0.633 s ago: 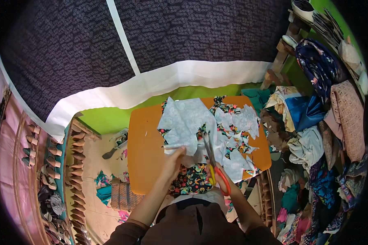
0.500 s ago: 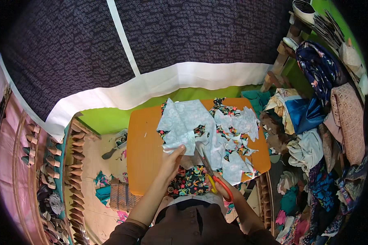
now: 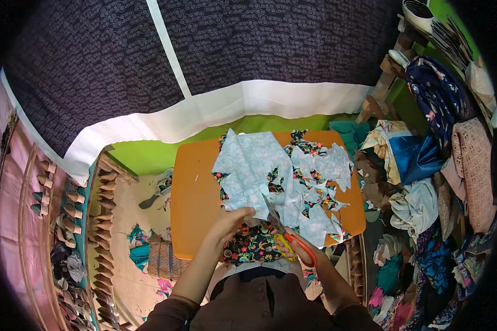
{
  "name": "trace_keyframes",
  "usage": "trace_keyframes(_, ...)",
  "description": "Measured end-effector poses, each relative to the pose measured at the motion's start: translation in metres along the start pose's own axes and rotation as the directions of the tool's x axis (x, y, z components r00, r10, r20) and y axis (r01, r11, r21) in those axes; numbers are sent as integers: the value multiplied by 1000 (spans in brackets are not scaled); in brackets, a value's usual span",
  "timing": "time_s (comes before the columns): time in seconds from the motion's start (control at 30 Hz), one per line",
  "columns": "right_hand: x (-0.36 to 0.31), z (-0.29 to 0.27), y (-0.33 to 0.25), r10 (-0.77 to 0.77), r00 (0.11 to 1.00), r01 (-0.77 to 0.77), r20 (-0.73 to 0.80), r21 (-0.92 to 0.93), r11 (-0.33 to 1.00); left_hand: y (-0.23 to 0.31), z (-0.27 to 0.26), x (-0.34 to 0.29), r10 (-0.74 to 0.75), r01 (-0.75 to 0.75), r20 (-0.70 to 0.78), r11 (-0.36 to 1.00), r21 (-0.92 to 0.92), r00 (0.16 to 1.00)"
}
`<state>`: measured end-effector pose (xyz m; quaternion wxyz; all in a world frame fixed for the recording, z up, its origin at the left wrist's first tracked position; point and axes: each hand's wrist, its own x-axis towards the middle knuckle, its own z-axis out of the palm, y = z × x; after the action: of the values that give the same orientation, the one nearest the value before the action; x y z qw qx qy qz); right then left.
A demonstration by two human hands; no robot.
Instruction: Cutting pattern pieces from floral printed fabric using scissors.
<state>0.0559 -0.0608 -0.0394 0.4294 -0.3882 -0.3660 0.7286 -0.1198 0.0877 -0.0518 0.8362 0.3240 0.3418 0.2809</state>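
Observation:
Floral fabric (image 3: 252, 160), pale on its back and black with bright flowers on its face, lies on the orange table before me. My left hand (image 3: 230, 223) grips its near edge, thumb on top and fingers hidden beneath. In my right hand (image 3: 299, 246) are scissors (image 3: 276, 218) with one red and one yellow handle loop. Their blades point up and left onto the cloth, just right of my left thumb. A black floral piece (image 3: 251, 244) shows face up between my wrists. Jagged scraps (image 3: 320, 165) of the same cloth lie along the table's right side.
The orange table (image 3: 194, 190) has rounded corners. Heaped cloth and bundles (image 3: 417, 207) crowd the right side. Rows of shoe lasts (image 3: 102, 243) stand on racks at the left. A dark patterned curtain (image 3: 270, 49) with a white hem hangs behind the table. Scraps (image 3: 141, 255) litter the floor.
My left hand has shifted slightly down toward me, and the fabric flap it held up lies flatter. The scissors' handle loops are spread wider, their blades tilted a little more to the left.

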Motion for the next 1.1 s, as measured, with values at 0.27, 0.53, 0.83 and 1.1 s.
trace_keyframes(0.27, 1, 0, -10, 164, 981, -153, -109, 99, 983, 15, 11, -2, 77, -75, 36, 996, -37, 996)
trace_keyframes(0.53, 2, -6, 4, 10, 996, -25, -87, -167, 986, 25, 9, -5, 30, -27, -16, 989, 145, 999)
trace_keyframes(0.83, 12, 5, 8, -70, 997, 70, 22, -3, 998, 38, 15, -13, 78, -136, 153, 901, 413, 985)
trace_keyframes(1.1, 6, -9, 2, 141, 990, -140, 19, -27, 990, 55, 17, -14, -56, 27, 52, 895, 445, 997)
